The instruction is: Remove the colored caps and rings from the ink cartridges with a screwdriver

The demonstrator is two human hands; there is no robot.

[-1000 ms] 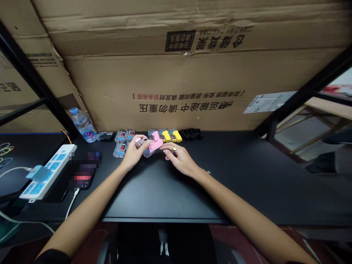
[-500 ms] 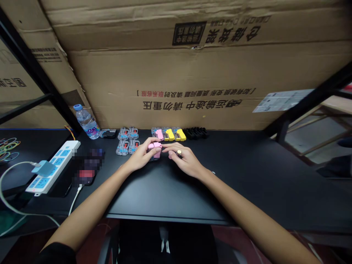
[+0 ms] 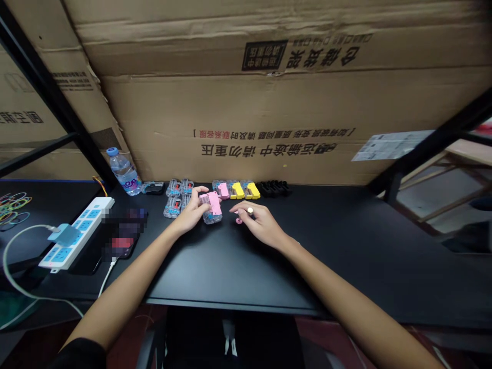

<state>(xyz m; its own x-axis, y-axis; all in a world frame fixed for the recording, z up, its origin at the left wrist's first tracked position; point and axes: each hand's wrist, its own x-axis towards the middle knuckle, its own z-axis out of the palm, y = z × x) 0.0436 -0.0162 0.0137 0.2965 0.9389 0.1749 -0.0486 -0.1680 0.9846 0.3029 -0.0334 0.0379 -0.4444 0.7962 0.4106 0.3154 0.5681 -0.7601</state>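
Observation:
My left hand (image 3: 191, 214) is closed around a small pink and clear plastic case (image 3: 215, 204), its pink face turned up and its clear part toward me. To the right, my right hand (image 3: 258, 221) pinches a small round pink piece (image 3: 239, 221) at its fingertips, apart from the case. Behind the hands, one similar pink and clear case (image 3: 223, 190) stands in a row with two yellow and clear cases (image 3: 237, 190). Several clear cases with red parts (image 3: 172, 206) lie beyond my left hand, which partly covers one of them.
Black plastic pieces (image 3: 274, 188) line up at the back, right of the yellow cases. On the left are a water bottle (image 3: 126, 173), a power strip (image 3: 79, 233) with a plugged-in charger, and a phone (image 3: 128, 233) on a cable. Cardboard (image 3: 238, 102) walls the back.
My left hand has moved slightly left with the case, turning its pink face into view. My right hand has drawn away from it, and the round pink piece now shows at its fingertips.

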